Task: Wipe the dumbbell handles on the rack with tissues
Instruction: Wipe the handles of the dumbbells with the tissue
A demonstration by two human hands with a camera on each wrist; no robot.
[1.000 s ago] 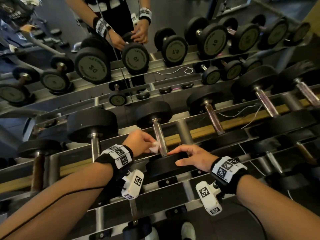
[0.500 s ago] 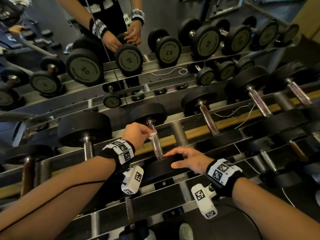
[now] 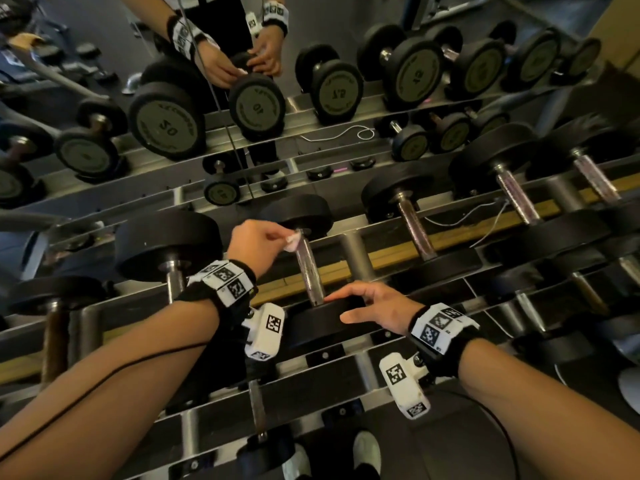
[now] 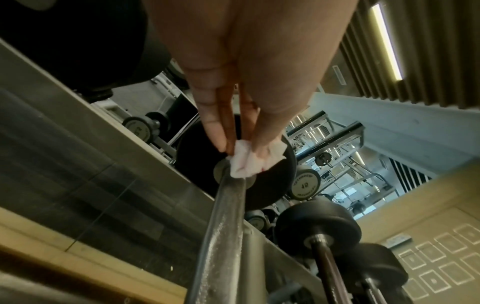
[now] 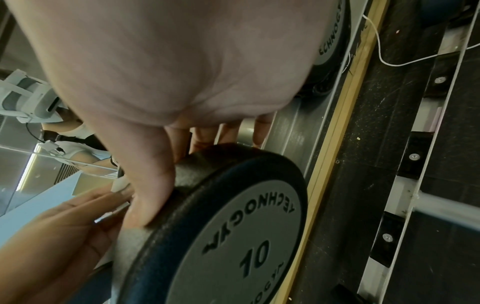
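A black dumbbell marked 10 lies on the rack with its steel handle [image 3: 308, 268] pointing away from me. My left hand [image 3: 263, 245] pinches a small crumpled white tissue [image 3: 292, 241] against the far end of that handle [image 4: 223, 218], where it meets the far head [image 3: 296, 216]. The left wrist view shows the tissue [image 4: 246, 164] between fingertips and thumb. My right hand [image 3: 367, 304] rests with spread fingers on the near head [image 3: 311, 323]; in the right wrist view its fingers [image 5: 155, 185] lie over the rim of that head [image 5: 233, 236].
More dumbbells sit on the rack to the left [image 3: 166, 247] and right [image 3: 412, 216], each on grey steel cradles [image 3: 353, 254]. A mirror behind reflects the rack and my hands [image 3: 242, 60]. A thin white cable [image 3: 485, 216] hangs along the wooden strip.
My left hand has slid the tissue up the handle from near its middle to the far end. The right hand stays on the near head.
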